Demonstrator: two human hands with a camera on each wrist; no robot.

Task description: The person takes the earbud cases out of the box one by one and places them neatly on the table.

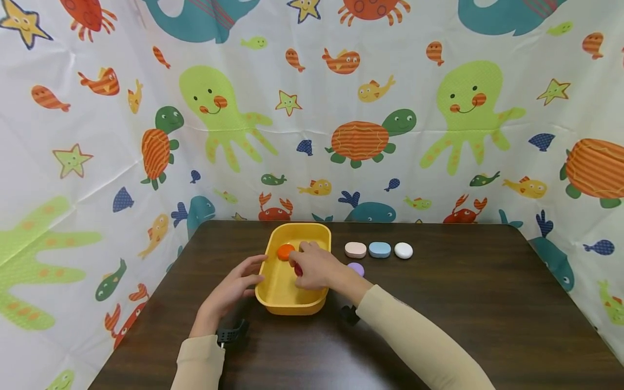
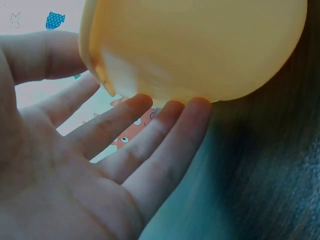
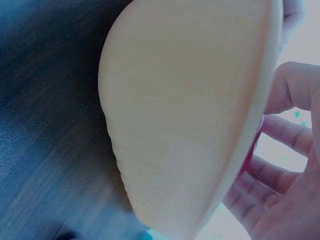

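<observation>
A yellow plastic bin (image 1: pixel 293 309) stands on the dark table. My left hand (image 1: pixel 228 291) is at its left side, fingers mostly straight, with fingertips (image 2: pixel 199 106) touching the bin's outer wall in the left wrist view. Inside the bin, my right hand (image 1: pixel 317 266) pinches a small red soap-like piece (image 1: pixel 298 270), mostly hidden by the fingers. The bin wall covers much of that red piece in the right wrist view. Beyond the hand, an orange rounded piece (image 1: pixel 285 252) lies on the bin floor.
Right of the bin, a pink oval piece (image 1: pixel 355 249), a blue one (image 1: pixel 379 249) and a white round one (image 1: pixel 403 251) lie in a row. A purple piece (image 1: pixel 356 268) is partly covered by my right wrist. Behind the table hangs a sea-animal curtain (image 1: pixel 312 151).
</observation>
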